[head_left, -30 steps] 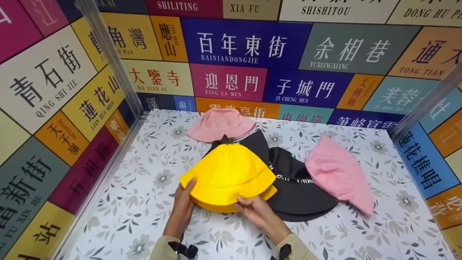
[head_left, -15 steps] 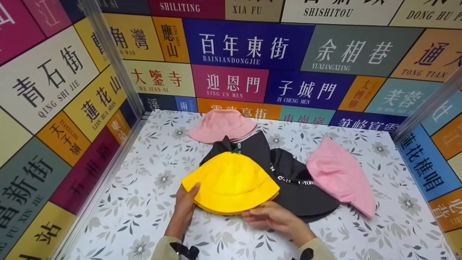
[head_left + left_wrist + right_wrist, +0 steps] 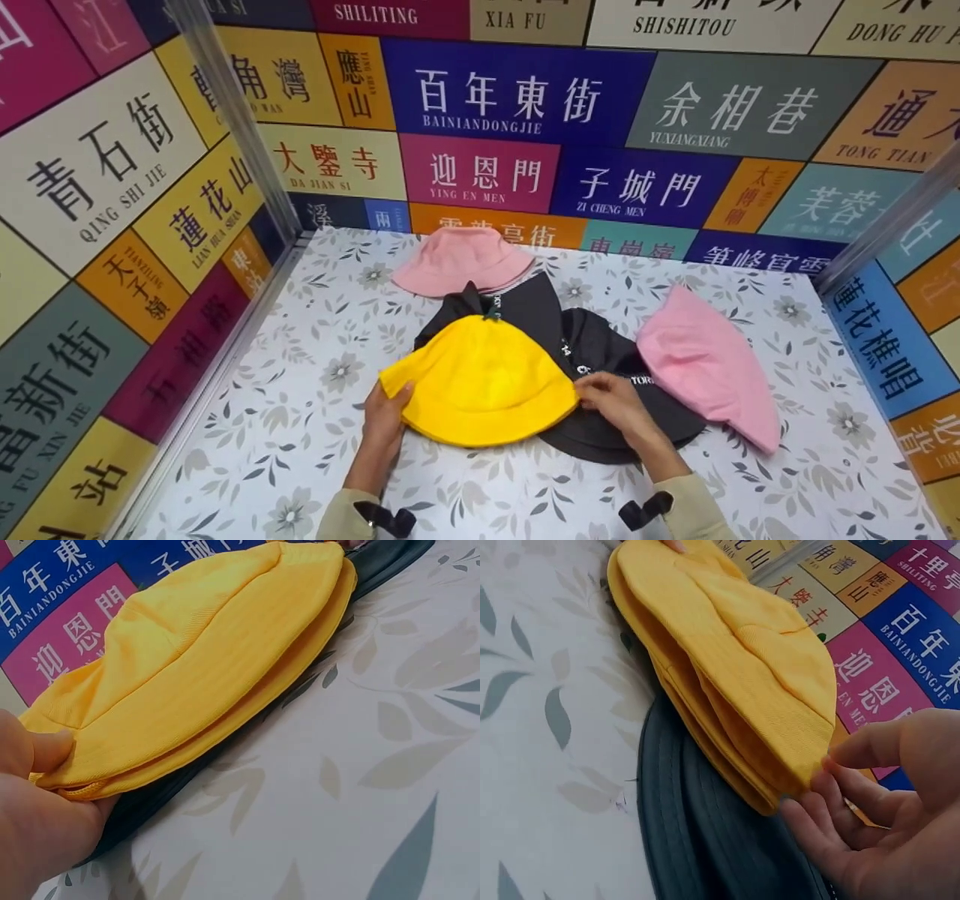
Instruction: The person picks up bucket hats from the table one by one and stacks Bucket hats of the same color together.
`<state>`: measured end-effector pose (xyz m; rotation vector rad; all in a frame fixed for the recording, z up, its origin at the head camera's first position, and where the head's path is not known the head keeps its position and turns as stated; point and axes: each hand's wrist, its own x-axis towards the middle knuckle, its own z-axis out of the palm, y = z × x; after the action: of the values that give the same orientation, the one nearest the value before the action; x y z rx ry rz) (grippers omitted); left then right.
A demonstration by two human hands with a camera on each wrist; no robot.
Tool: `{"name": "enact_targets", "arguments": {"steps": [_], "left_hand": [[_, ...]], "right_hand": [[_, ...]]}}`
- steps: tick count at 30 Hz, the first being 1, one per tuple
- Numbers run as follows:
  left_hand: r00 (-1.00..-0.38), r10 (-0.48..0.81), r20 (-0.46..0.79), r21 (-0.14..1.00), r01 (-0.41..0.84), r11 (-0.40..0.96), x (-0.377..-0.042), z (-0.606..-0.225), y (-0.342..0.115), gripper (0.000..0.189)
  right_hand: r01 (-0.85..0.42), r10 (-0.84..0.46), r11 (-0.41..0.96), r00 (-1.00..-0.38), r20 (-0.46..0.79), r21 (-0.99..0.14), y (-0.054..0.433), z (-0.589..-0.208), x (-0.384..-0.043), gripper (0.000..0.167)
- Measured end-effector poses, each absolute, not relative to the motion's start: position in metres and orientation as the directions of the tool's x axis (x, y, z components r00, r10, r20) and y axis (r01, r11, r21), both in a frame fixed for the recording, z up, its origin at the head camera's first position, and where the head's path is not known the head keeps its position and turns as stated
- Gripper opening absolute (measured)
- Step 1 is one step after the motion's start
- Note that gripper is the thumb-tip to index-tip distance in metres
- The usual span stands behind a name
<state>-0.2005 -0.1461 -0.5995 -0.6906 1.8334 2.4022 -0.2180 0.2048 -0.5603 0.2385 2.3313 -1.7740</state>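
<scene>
A yellow bucket hat (image 3: 487,375) is held flat, crown toward the back, above the black hats. My left hand (image 3: 386,418) grips its left brim corner, the thumb on top in the left wrist view, where the brim (image 3: 225,701) shows two layers. At the opposite corner my right hand (image 3: 619,405) pinches the brim edge between thumb and fingers. The right wrist view shows the two brim layers (image 3: 727,697) parted along the front. A small dark green tuft (image 3: 491,309) stands at the crown's tip.
Behind and right of the yellow hat lie black bucket hats (image 3: 645,409) with white lettering. One pink bucket hat (image 3: 465,259) sits at the back, another pink hat (image 3: 709,367) leans on the black one at right. Sign-covered walls (image 3: 517,90) enclose the floral table (image 3: 285,450).
My right hand has moved from the front brim, rightward and up, to the right brim corner. The yellow hat has come slightly down and its brim layers lie closer together. My left hand keeps its hold.
</scene>
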Motion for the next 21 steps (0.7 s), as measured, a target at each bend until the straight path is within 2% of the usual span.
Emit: {"name": "enact_targets", "arguments": {"steps": [4,12,21], "left_hand": [[-0.917,-0.201,-0.345,0.901,-0.263,-0.346,-0.2,-0.599,-0.149,0.057],[-0.929,-0.151,-0.338,0.844,-0.229,-0.484,-0.201,-0.601,-0.154,0.055],[-0.933,-0.077,-0.351,0.768,-0.24,-0.594,-0.201,-0.601,-0.157,0.053]], "right_hand": [[0.183,0.061,0.294,-0.983,-0.173,-0.938,0.196,-0.564,-0.224,0.03],[0.086,-0.118,0.177,-0.987,-0.108,-0.98,0.185,-0.574,-0.23,0.046],[0.058,-0.187,0.229,-0.977,-0.102,-0.972,0.186,-0.581,-0.234,0.05]]}}
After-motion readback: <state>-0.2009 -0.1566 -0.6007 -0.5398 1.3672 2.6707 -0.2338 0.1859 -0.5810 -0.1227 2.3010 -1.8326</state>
